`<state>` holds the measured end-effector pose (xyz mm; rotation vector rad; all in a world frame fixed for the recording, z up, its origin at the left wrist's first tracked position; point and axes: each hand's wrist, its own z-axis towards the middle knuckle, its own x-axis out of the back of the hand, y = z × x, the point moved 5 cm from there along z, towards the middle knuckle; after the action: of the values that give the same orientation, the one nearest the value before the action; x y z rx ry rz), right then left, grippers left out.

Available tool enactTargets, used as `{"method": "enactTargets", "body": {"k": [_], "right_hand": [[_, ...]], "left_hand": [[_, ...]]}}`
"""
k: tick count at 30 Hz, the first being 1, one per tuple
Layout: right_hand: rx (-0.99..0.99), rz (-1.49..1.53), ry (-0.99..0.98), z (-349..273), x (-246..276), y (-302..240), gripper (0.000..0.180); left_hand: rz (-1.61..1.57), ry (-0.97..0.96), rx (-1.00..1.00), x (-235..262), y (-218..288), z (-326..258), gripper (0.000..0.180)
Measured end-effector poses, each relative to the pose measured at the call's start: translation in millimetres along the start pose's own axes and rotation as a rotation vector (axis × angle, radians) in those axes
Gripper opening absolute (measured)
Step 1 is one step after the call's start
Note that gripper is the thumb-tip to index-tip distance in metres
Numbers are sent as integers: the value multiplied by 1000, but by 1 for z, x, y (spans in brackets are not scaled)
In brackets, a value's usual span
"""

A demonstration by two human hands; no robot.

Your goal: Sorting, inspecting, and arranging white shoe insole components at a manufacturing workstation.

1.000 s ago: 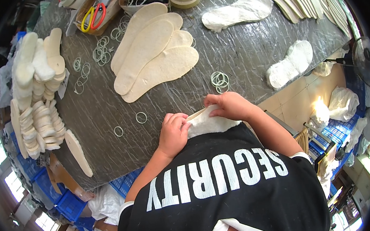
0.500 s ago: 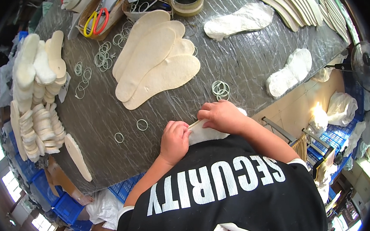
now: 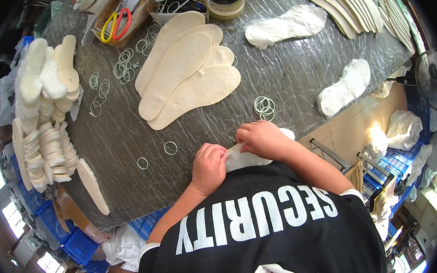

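Note:
Close against my body at the table's near edge, a fluffy white insole (image 3: 243,159) lies between my hands, its lower side hidden by my shirt. My left hand (image 3: 209,164) is closed with thumb and fingers pinching its left end. My right hand (image 3: 262,139) grips its upper edge from above, fingers curled over. Just beyond my right hand rests a small bunch of pale rubber bands (image 3: 264,107). Two single rubber bands (image 3: 170,148) lie to the left of my left hand. Farther off, several cream insoles (image 3: 188,72) are fanned out in an overlapping pile.
Bundled fleecy insoles (image 3: 46,134) are stacked at the left edge, with one loose insole (image 3: 93,186) nearby. Two white fluffy insoles (image 3: 287,26) lie right. Scissors (image 3: 116,25) and a tape roll (image 3: 224,0) sit at the back; a fan (image 3: 429,76) stands far right.
Both hands stay on the white insole with nearly the same grip. The view has shifted slightly, so everything on the table appears a little farther right.

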<state>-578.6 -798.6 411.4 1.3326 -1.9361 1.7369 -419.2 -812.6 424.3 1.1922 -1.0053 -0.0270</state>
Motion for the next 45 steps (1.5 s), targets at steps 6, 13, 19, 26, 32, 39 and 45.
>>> {"method": "enactTargets", "body": {"k": [6,13,19,26,32,39,45], "right_hand": [[31,-82,22,-2,3,-5,25],[51,-33,57,-2,3,-10,24],[42,-30,92,-3,3,-11,21],[97,-121,149,-3,-2,-12,20],[87,-36,110,-7,-1,-6,27],[-21,23,145,-7,-10,0,16],[46,82,201,-9,-4,-4,13]], "left_hand": [[46,-29,-20,-1,-1,0,11],[68,-26,-62,0,0,1,13],[50,-22,-57,-1,0,1,13],[10,-25,-36,-4,-4,2,13],[-37,-32,-15,-6,0,5,13],[-45,-17,-33,-5,0,5,12],[-31,-7,5,4,-4,0,12]]}}
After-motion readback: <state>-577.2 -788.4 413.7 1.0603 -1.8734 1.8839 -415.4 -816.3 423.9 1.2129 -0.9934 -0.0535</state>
